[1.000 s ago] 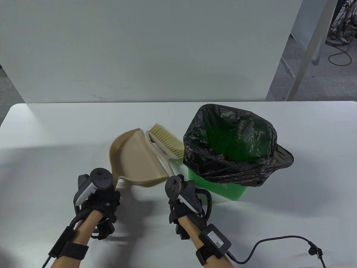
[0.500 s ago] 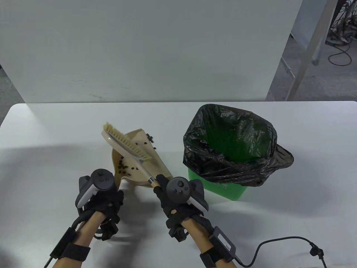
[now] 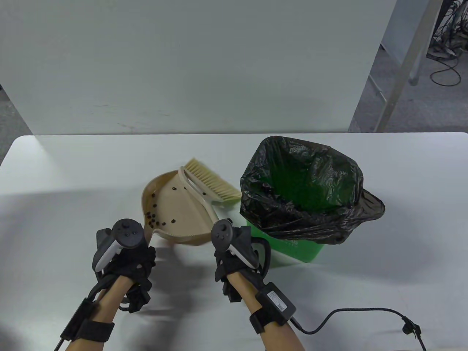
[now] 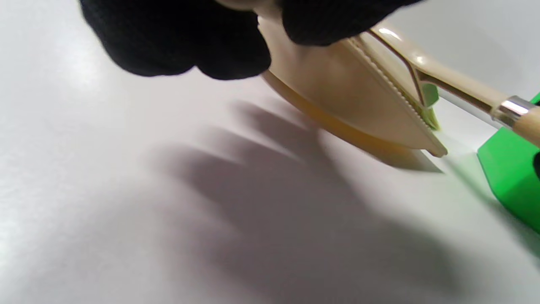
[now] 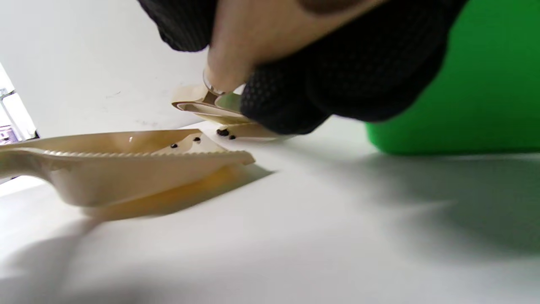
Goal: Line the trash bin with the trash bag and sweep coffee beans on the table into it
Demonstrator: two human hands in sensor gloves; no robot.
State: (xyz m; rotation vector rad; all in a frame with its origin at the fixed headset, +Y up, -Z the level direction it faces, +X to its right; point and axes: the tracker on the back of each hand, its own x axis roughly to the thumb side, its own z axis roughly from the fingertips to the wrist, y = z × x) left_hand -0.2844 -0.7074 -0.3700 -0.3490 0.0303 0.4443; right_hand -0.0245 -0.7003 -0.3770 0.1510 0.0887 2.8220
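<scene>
The beige dustpan (image 3: 175, 208) lies on the white table (image 3: 55, 219) left of the bin, with several coffee beans (image 3: 153, 218) in its back. My left hand (image 3: 133, 261) grips the pan's handle; its gloved fingers (image 4: 168, 42) wrap the handle in the left wrist view. The cream brush (image 3: 211, 181) sits at the pan's right edge, bristles toward the bin. My right hand (image 3: 229, 261) grips the brush handle (image 4: 464, 90). A few beans (image 5: 222, 132) lie by the brush head. The green trash bin (image 3: 292, 248) stands lined with the black bag (image 3: 303, 204).
A black cable (image 3: 365, 312) runs across the table's front right from my right wrist. A grey partition wall (image 3: 182, 73) rises behind the table. The bin (image 5: 464, 84) stands close beside my right hand.
The brush swung left across the pan half a second ago and is now back at the pan's right edge. Beans now lie inside the pan. The pan shifted slightly.
</scene>
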